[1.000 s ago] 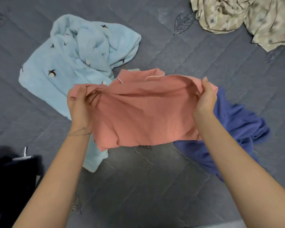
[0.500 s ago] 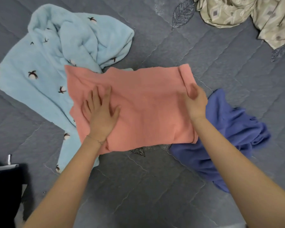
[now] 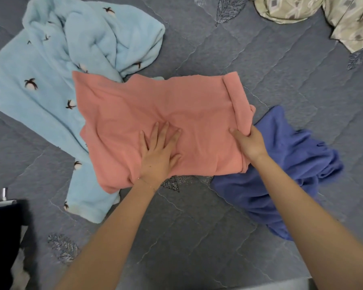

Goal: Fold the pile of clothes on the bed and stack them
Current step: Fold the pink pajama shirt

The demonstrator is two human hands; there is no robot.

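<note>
left hand (image 3: 158, 152), fingers flat, is anchoring the salmon-pink cotton garment (image 3: 176, 101); right hand (image 3: 249, 143) is pinching its right edge, best folding it leftward evenly.

On the bed (image 3: 197, 231), your folded top (image 3: 155, 109) overlaps the fleece robe (image 3: 40, 105) leftward and the crumpled garment (image 3: 285, 176) rightward.

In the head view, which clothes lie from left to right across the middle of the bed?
Fluffy light blue fleece garment with dark motifs → flat salmon-pink fabric garment → crumpled dark blue fabric garment.
</note>
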